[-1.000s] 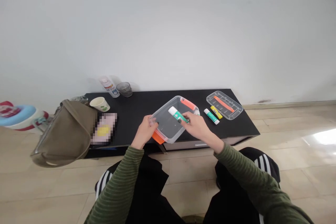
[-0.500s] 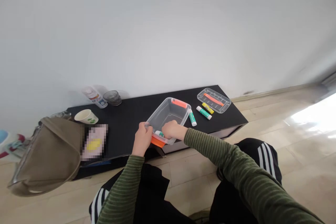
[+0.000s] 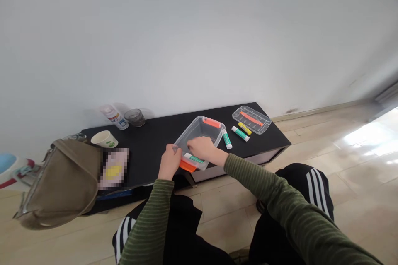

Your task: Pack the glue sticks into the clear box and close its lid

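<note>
My left hand (image 3: 169, 161) grips the near left corner of a clear plastic box (image 3: 193, 131) with orange latches, its thumb over the rim. Inside the box, at the near end, lies a green and white glue stick (image 3: 194, 157). My right hand (image 3: 203, 148) is in the box just above and beyond that stick, fingers curled, apart from it, with nothing visible in them. Right of the box are a second glue stick (image 3: 227, 140) against its side, a third glue stick (image 3: 240, 133) and a small yellow tube (image 3: 245, 128) by the clear lid (image 3: 264, 126) with an orange handle.
The black low table (image 3: 155, 136) stands against a white wall. On its left are a spray can (image 3: 115, 116), a dark glass (image 3: 135, 118), a paper cup (image 3: 105, 139), a blurred pink packet (image 3: 115, 167) and a brown bag (image 3: 65, 182) overhanging the edge.
My right hand has lifted slightly off the glue stick at the box's near end, leaving more of the stick showing. My left hand keeps its hold on the box.
</note>
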Available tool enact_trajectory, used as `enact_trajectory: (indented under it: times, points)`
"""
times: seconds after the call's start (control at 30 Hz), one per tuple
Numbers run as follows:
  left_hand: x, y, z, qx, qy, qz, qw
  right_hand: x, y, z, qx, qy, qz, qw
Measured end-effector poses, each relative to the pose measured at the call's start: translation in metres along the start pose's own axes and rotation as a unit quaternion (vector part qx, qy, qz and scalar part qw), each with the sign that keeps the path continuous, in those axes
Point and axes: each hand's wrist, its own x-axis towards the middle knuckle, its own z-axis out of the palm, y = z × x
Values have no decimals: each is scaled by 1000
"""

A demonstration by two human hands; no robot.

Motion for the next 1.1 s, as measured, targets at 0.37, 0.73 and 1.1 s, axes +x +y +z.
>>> enact_trajectory:
  times: [0.37, 0.73, 1.1]
  points:
    - [-2, 2, 1, 0, -8, -1, 1000, -55, 136, 49, 167, 204, 312, 913]
    - [-4, 3, 0, 16, -11, -14, 1000, -58, 136, 66, 211, 204, 353, 889]
    - [-9, 9, -5, 24, -23, -26, 999, -40, 56, -19, 25, 104, 33, 994]
